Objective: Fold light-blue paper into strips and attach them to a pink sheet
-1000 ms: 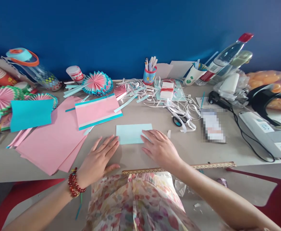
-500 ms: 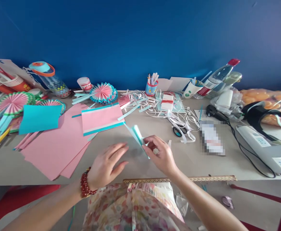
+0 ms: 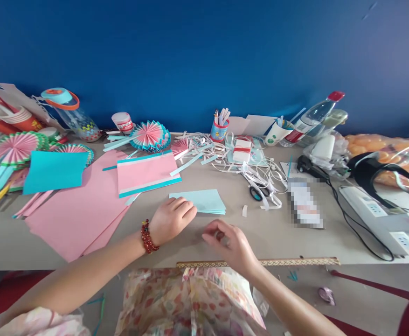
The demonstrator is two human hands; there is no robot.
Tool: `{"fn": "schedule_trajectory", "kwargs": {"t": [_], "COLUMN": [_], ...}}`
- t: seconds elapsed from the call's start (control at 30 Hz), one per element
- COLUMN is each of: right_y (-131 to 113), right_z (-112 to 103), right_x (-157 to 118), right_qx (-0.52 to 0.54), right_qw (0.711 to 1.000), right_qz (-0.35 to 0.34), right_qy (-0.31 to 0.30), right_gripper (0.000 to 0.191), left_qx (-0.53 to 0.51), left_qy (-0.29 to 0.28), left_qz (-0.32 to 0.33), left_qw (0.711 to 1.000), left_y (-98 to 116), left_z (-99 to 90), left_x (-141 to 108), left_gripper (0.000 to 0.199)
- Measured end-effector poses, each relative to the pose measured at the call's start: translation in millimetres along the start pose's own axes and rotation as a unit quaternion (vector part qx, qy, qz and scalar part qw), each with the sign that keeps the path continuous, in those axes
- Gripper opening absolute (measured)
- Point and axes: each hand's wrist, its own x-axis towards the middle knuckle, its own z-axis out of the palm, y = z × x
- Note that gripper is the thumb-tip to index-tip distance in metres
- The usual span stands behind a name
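While the left hand [image 3: 174, 217], grip unclear, partly hides pale-blue rectangular paper [image 3: 206, 200], the right hand [image 3: 229, 242] curls loosely open. White paper strips [image 3: 249, 176] tangle beyond.

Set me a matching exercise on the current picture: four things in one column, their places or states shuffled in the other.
1. Pale blue sheets
2. Teal sheet
3. Red-capped bottle
4. Right hand

A. Tilted, near the blue wall
B. Curled, with nothing visibly held
C. Partly covered by the left hand
D. Overlapping the large pink sheets

Pairs: 1-C, 2-D, 3-A, 4-B
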Motion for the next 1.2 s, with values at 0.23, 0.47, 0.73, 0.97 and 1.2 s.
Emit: {"fn": "schedule_trajectory", "kwargs": {"t": [0.23,0.47,0.73,0.97,1.2], "right_y": [4,19,4,-3,-2], "right_z": [-8,-12,-1,-7,-12], "right_x": [24,29,53,70,78], "right_qx": [-0.42,-0.422,-0.461,-0.434,-0.402], "right_qw": [0.889,0.884,0.868,0.89,0.904], "right_qz": [-0.182,-0.2,-0.176,-0.104,-0.087], "right_qy": [0.03,-0.008,-0.051,-0.092,-0.115], "right_gripper": [0.015,0.019,0.019,0.018,0.017], "left_qx": [-0.012,-0.081,-0.227,-0.254,-0.224], "left_qy": [-0.074,-0.089,-0.1,-0.143,-0.193], "left_qz": [-0.002,-0.101,-0.201,-0.245,-0.227], "left_qw": [0.997,0.988,0.948,0.925,0.928], "left_y": [12,4,-12,-25,-34], "left_z": [0.7,-6.9,-5.7,-9.6,-16.3], "left_x": [-4,-30,-23,-13,1], "left_gripper": [0.024,0.026,0.017,0.012,0.017]}}
